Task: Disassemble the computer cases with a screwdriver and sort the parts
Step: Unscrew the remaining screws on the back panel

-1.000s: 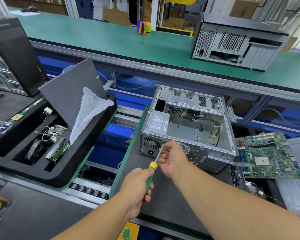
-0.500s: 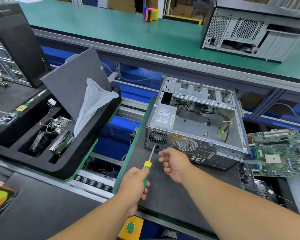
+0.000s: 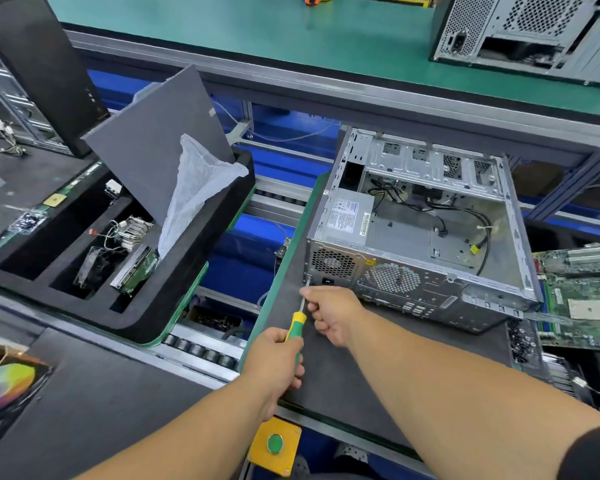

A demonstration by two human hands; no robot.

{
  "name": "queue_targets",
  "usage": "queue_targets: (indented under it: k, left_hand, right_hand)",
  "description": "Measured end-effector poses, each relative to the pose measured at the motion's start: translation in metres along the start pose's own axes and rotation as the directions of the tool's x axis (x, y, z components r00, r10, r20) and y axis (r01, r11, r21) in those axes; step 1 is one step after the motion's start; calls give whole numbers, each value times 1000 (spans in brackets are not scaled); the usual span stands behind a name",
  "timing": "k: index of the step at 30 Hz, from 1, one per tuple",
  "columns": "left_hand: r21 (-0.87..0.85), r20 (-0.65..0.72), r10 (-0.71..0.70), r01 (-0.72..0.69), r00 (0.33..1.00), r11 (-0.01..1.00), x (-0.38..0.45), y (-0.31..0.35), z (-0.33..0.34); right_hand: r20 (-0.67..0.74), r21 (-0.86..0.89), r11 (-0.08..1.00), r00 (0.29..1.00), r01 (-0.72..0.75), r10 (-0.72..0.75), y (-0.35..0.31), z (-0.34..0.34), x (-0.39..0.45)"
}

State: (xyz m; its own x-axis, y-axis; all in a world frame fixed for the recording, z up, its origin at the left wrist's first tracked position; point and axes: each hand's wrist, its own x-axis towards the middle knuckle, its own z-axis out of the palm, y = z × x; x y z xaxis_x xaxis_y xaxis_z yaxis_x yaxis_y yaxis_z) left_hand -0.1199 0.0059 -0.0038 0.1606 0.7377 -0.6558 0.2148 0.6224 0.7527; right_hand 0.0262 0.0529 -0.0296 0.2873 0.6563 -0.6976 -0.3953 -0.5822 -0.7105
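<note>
Screwdriver (image 3: 298, 318): my left hand (image 3: 277, 358) grips handle; right hand (image 3: 329, 311) pinches shaft, steadying tip at computer case (image 3: 420, 244) rear corner screw.

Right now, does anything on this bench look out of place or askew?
Two things. A grey panel stands tilted in the black tray, with a crumpled plastic bag draped against it. The motherboard lies skewed beside the open case, partly off the mat. The hands and screwdriver look normal.
</note>
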Motion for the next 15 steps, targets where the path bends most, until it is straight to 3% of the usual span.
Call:
queue_targets:
  k: [5,12,14,15]
  left_hand:
    - [38,-17,15,-14,1000,999,7,-5,-2]
    - [425,-164,258,-168,952,890,13,-8,-7]
    - [384,-157,225,-151,962,911,16,-11,-4]
    - [270,-145,169,-125,975,955,17,-12,-1]
  right_hand:
    - [-24,-1,1000,1000,14,-14,1,0,3]
    - [-2,-71,997,1000,-15,15,-7,0,3]
    - [28,-62,997,999,-39,41,-6,1,3]
    - [51,-55,997,997,-57,60,-3,1,2]
